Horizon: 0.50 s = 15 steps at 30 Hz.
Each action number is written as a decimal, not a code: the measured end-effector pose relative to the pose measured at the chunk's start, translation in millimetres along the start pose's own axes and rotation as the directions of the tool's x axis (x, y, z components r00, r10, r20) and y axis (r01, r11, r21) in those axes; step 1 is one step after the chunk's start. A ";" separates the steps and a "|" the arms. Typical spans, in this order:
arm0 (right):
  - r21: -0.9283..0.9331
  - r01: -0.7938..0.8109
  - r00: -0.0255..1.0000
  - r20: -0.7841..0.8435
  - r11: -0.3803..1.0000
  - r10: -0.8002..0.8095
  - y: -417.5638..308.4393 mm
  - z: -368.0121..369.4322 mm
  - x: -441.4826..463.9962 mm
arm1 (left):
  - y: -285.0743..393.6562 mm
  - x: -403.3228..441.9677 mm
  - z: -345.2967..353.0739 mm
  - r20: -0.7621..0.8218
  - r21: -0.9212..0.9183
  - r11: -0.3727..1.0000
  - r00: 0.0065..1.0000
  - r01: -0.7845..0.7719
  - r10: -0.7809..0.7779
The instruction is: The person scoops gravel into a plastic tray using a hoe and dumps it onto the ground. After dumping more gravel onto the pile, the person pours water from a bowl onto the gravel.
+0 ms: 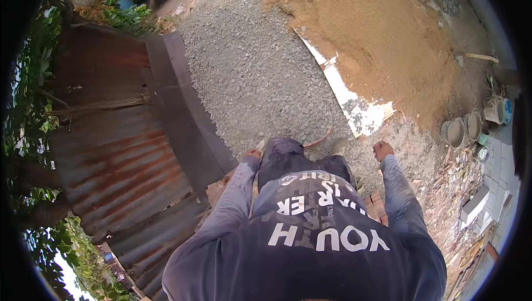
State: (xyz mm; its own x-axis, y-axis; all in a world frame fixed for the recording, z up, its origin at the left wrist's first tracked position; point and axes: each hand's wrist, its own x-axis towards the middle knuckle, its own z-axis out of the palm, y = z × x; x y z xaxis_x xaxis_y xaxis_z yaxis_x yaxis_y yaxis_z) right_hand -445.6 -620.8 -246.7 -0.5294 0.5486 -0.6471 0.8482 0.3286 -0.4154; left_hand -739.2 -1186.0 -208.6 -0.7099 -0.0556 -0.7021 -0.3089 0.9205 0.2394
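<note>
My left hand [253, 154] is beside my left knee [282, 148], at the near edge of the grey gravel [260, 62]. A small pale patch shows by its fingers, which are too small and partly hidden to make out. Out to the right, my right hand [382, 150] is curled closed above the stony ground, near a torn white sheet [354, 107]. Whatever it may hold does not show. Between my knees and the gravel lies a thin curved reddish strip [318, 138]. My dark printed shirt [310, 229] fills the lower middle.
Rusty corrugated metal sheets [122, 157] and a dark flat strip [185, 112] border the left. Brown sand [382, 35] is heaped at the upper right. Several buckets [455, 133] stand by the block wall [499, 162]. Bricks [377, 207] lie near my right arm.
</note>
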 end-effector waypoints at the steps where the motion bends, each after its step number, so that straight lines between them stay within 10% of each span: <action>1: -0.101 -0.028 0.996 0.078 0.995 0.036 -24.6 -17.1 -6.7 | 65.6 -34.7 -6.9 -0.044 0.001 1.000 0.999 -0.024 0.024; 4: -0.451 0.010 0.987 0.150 0.892 0.065 -40.7 -19.7 7.0 | 161.9 -73.0 0.4 -0.046 0.073 0.874 0.874 -0.481 0.484; 7: -0.321 -0.075 0.975 0.175 0.944 0.137 -0.7 40.3 70.8 | 217.4 -70.0 -0.5 0.147 0.105 0.848 0.851 -0.520 0.504; 10: -0.268 0.095 0.988 0.145 0.959 -0.057 -33.3 70.1 85.2 | 154.2 35.4 48.2 0.271 -0.285 0.938 0.922 -0.197 0.276; 11: 0.077 -0.298 0.952 0.096 0.952 0.290 -51.0 105.5 105.0 | 131.1 99.2 76.3 0.347 -0.346 0.935 0.915 -0.080 0.207; 15: -0.003 -0.181 0.982 0.047 0.984 0.181 -43.2 224.1 212.6 | 21.8 286.0 155.0 0.442 -0.424 0.802 0.869 0.422 -0.223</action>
State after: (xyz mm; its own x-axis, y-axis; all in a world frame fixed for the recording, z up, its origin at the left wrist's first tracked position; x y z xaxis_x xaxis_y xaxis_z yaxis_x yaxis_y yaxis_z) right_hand -598.2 -690.6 -509.7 -0.3676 0.5624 -0.7406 0.9300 0.2264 -0.2897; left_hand -850.9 -1121.9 -508.1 -0.2680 -0.0829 -0.9599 -0.8153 0.5503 0.1801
